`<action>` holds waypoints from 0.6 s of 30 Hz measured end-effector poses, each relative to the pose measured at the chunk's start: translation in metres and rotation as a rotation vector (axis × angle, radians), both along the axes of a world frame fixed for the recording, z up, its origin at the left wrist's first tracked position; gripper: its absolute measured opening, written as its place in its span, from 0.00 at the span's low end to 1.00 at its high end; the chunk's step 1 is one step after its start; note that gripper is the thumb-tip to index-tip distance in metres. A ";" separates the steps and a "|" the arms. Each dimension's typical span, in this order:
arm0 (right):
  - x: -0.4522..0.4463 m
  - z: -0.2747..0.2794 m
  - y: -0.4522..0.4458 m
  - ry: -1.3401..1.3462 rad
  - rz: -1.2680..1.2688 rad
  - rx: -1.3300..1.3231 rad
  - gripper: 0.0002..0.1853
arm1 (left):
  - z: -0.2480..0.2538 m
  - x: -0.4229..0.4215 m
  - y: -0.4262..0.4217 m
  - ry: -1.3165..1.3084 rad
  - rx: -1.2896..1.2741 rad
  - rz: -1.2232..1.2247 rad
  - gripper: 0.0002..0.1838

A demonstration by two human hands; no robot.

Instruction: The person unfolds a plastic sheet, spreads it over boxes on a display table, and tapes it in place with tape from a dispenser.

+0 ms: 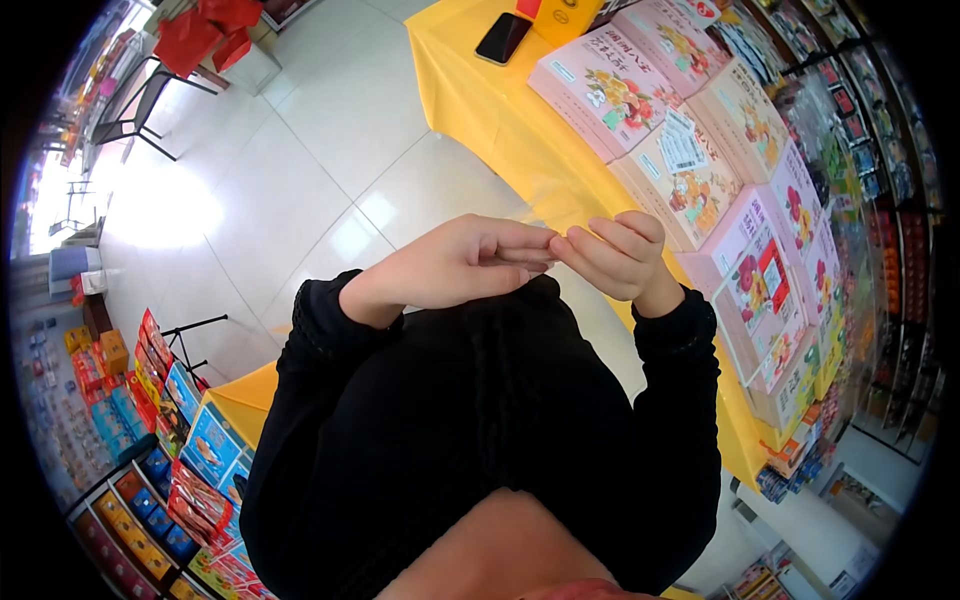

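The left hand (478,262) is held out flat and narrow, fingers close together and thumb tucked beneath, its fingertips meeting those of the right hand (618,258), whose fingers are gently bent inward; whether anything small is pinched between them cannot be told. Both reach out from the black long-sleeved top (470,440) worn by the person. At the far left, a black-framed chair (135,118) stands on the pale glossy tiled floor (310,150), with bright red crumpled material (205,38) just right of it. At the near left, red snack packets (198,505) lie beside blue printed packages (212,443). To the right of the hands runs a table with a bright yellow cloth (470,105); at its far end lies a black-screened smartphone (504,38). Right of the phone sits a flat pink box with flower pictures (605,85). Closer to the right hand, and apart from it, is a flat peach-coloured box with printed pictures (697,195), a white sheet of barcode labels (682,143) lying on top. Farther right, dark shelves packed with goods (895,255) line the side.
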State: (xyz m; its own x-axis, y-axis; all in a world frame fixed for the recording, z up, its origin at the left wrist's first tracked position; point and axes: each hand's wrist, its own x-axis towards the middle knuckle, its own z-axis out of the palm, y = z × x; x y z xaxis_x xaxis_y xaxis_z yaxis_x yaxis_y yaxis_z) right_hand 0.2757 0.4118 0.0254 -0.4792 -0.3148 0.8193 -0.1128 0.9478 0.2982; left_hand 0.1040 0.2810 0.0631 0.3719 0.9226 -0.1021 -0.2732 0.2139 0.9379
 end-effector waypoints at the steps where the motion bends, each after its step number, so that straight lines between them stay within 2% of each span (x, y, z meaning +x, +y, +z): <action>1: 0.000 0.000 0.000 0.001 -0.002 0.001 0.09 | 0.000 0.000 0.000 -0.001 -0.006 0.004 0.22; 18: -0.003 0.001 0.009 -0.044 0.016 0.054 0.08 | -0.003 0.000 0.007 0.011 -0.077 0.040 0.20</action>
State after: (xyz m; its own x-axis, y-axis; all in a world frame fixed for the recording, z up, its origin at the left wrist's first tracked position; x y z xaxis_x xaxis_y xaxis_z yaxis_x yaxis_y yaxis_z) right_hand 0.2729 0.4207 0.0265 -0.5094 -0.3660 0.7788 -0.1417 0.9284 0.3436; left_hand 0.1043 0.2876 0.0603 0.3337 0.9258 -0.1774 -0.2727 0.2750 0.9220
